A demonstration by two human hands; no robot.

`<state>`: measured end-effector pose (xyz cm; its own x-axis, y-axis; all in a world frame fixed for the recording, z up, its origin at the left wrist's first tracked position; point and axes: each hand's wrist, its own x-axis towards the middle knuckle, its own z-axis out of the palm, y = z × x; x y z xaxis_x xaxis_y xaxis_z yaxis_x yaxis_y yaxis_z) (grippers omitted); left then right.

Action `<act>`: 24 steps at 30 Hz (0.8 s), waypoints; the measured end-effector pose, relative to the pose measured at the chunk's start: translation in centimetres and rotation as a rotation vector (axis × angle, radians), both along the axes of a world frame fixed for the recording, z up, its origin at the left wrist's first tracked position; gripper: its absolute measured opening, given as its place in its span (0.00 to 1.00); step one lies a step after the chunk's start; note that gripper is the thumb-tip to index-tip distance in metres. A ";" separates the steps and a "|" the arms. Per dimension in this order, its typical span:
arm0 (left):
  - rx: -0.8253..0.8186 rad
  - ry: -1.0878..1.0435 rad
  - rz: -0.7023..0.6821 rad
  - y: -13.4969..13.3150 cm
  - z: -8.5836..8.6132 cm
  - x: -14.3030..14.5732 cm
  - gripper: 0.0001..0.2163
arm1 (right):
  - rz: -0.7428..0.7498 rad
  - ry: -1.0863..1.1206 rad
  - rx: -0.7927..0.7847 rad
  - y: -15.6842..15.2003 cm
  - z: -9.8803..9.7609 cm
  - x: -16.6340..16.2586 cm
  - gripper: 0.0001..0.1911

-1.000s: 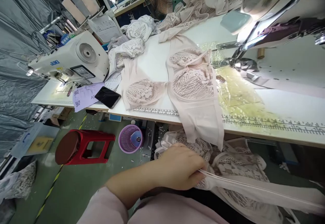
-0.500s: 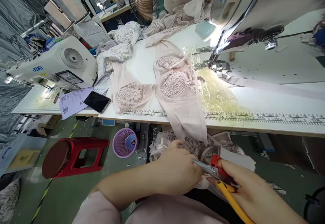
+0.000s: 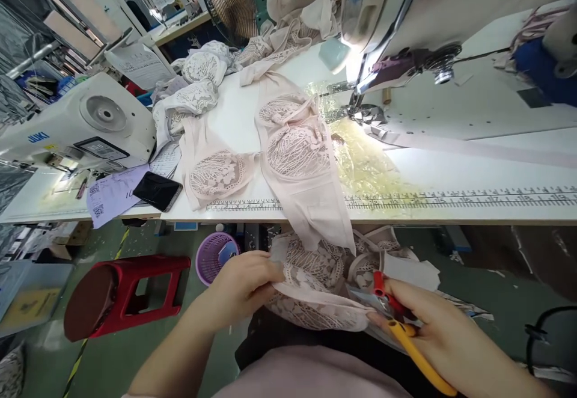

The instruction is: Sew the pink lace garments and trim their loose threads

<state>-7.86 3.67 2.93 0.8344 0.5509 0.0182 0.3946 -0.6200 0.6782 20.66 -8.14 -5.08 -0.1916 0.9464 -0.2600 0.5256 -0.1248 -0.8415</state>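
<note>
Over my lap, my left hand [image 3: 247, 281] pinches the edge of a pale pink lace bra [image 3: 322, 311], its fingers closed on the fabric. At the far end of that edge is my right hand [image 3: 437, 326], wrapped round scissors [image 3: 412, 347] with red and yellow handles. Its thumb and fingertips also touch the bra's edge. The scissor blades point left, above the stretched band. Another pale pink bra [image 3: 297, 151] lies spread on the table [image 3: 234, 106], one wing hanging over the front edge. More lace pieces [image 3: 315, 260] bunch below that edge, partly hidden.
A lit sewing machine [image 3: 360, 97] stands at the right, a second sewing machine [image 3: 81, 121] at the left. A phone [image 3: 157, 190] rests on papers. White lace bras [image 3: 198, 79] are heaped behind. Below are a purple basket [image 3: 210, 266] and a red stool [image 3: 135, 290].
My left hand has moved left, away from the scissors, and the lace bra is now drawn out between both hands. My right hand keeps the scissors. The view has shifted slightly.
</note>
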 end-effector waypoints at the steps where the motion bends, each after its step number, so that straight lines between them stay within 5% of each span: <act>1: -0.088 -0.081 -0.021 0.0 0.0 0.0 0.08 | -0.014 0.007 0.007 0.0 0.0 0.0 0.06; 6: -0.518 -0.202 -0.246 1.0 0.0 0.7 0.17 | 0.001 -0.002 -0.012 -0.5 -0.6 0.2 0.07; 10: -0.585 -0.189 -0.324 1.6 0.0 0.8 0.19 | -0.014 -0.030 0.047 -1.1 -0.9 0.3 0.10; 16: -0.324 -0.091 0.074 0.8 -0.3 0.6 0.10 | -0.021 -0.044 0.064 -1.8 -1.2 0.3 0.09; 24: -0.312 -0.035 0.340 0.2 -1.3 1.5 0.03 | -0.017 0.029 0.061 -2.6 -2.3 0.5 0.13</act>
